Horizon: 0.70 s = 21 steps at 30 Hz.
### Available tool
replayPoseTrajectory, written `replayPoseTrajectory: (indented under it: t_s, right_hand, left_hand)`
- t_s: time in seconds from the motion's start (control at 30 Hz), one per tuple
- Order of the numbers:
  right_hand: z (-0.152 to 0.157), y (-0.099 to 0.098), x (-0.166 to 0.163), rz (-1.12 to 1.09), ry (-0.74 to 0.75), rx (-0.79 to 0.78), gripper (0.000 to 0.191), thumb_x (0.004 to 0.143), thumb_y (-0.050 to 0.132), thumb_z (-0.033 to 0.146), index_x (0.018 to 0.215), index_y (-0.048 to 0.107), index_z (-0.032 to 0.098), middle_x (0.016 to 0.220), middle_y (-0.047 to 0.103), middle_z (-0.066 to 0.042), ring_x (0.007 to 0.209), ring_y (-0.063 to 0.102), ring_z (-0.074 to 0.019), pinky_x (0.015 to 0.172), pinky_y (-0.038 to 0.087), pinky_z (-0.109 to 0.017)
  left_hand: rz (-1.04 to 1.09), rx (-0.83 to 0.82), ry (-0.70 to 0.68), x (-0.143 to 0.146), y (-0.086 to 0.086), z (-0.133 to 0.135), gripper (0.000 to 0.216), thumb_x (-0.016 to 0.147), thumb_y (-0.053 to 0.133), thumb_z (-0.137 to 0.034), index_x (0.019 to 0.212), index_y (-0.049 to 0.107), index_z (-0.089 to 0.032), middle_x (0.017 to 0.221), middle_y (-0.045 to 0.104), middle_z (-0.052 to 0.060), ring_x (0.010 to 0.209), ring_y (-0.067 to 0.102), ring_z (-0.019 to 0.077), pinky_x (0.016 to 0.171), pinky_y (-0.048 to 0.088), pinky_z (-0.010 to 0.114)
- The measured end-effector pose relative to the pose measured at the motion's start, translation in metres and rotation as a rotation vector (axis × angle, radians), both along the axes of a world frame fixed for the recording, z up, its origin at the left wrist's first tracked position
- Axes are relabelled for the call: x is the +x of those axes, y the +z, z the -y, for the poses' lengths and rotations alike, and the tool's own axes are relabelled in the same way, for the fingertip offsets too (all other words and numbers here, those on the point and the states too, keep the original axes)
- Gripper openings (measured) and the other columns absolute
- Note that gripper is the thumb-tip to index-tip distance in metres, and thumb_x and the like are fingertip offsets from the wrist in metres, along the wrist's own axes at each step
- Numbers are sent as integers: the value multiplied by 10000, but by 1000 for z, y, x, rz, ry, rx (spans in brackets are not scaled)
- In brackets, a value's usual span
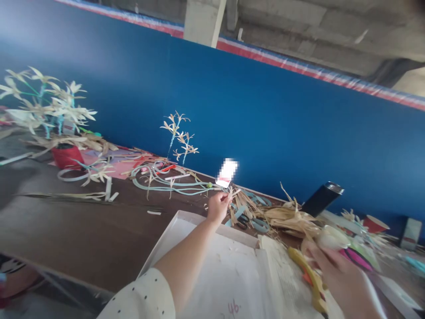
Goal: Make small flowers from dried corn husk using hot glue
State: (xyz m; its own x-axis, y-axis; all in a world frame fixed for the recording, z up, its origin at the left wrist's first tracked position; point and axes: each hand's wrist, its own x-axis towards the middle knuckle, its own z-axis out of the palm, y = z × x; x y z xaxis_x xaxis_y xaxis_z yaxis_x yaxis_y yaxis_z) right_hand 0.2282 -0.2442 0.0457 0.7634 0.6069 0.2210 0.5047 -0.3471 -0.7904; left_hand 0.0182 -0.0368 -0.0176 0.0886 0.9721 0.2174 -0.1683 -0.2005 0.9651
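My left hand (217,207) reaches out over the white tray (166,237) to the far side of the table, its fingers pinched on a small card (226,173) with a red lower edge. My right hand (343,278) is low at the right, blurred, closed around a pale rounded piece (332,238). Yellow-handled scissors (310,277) lie under or against that hand; whether it grips them I cannot tell. Dried straw-coloured husk strips (287,217) are heaped between the two hands.
A dark cylinder flask (321,199) stands tilted behind the husks. Pale green tubing coils (166,181), a small husk flower stem (179,135), a red pot (68,156) with a larger husk bouquet (46,104), and a red cup (375,223) line the blue wall (265,110).
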Motion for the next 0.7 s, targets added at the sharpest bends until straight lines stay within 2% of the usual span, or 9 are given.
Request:
replayPoseTrajectory:
  t_s: [0.03, 0.13, 0.23, 0.3, 0.47, 0.6, 0.7]
  right_hand:
    - [-18, 4, -19, -95, 64, 37, 382, 595, 677, 494, 848, 708, 209, 770, 691, -60, 623, 592, -208, 432, 351, -249]
    - [-81, 2, -78, -408, 218, 249, 458, 581, 696, 456, 936, 678, 166, 856, 678, -61, 594, 553, -141, 428, 343, -205]
    - [-132, -18, -115, -657, 208, 341, 445, 554, 701, 403, 901, 670, 126, 783, 659, -58, 531, 521, -108, 392, 321, -182]
    - [-152, -35, -124, -664, 196, 367, 463, 587, 670, 421, 942, 665, 123, 774, 653, -53, 508, 509, -101, 375, 312, -183]
    - [-160, -65, -119, -588, 182, 409, 501, 627, 657, 469, 983, 674, 118, 657, 619, -25, 449, 442, -85, 373, 308, -192]
    - [-158, -68, -113, -568, 247, 454, 480, 642, 660, 464, 988, 685, 131, 699, 627, -27, 478, 446, -84, 398, 327, -191]
    - [-157, -65, -114, -597, 260, 444, 513, 644, 662, 501, 1007, 682, 138, 567, 553, 16, 440, 412, -82, 380, 301, -189]
  left_hand:
    - [3, -7, -2, 0, 0, 0, 246, 751, 559, -353, 747, 659, -128, 625, 649, 30, 529, 577, 112, 533, 441, 200]
    - [-39, -2, 23, -1, 0, -1, 233, 756, 546, -332, 771, 667, -134, 643, 655, 29, 551, 586, 118, 547, 443, 205]
    - [-134, 31, 56, -2, -1, -2, 220, 752, 547, -321, 762, 679, -145, 615, 649, 15, 565, 583, 124, 564, 435, 209]
    - [-175, 60, 66, -3, -1, -3, 220, 750, 552, -322, 762, 685, -147, 631, 658, 19, 584, 584, 131, 574, 434, 213]
    - [-191, 110, 34, -4, 3, 3, 245, 761, 553, -345, 777, 696, -147, 695, 682, 35, 650, 606, 145, 596, 444, 212]
    - [-163, 134, -32, -3, 6, 8, 243, 757, 566, -344, 806, 697, -146, 747, 692, 30, 685, 622, 140, 632, 465, 204]
    - [-143, 117, -86, -1, 4, 9, 262, 750, 575, -362, 832, 698, -145, 730, 683, 23, 674, 623, 140, 624, 480, 206]
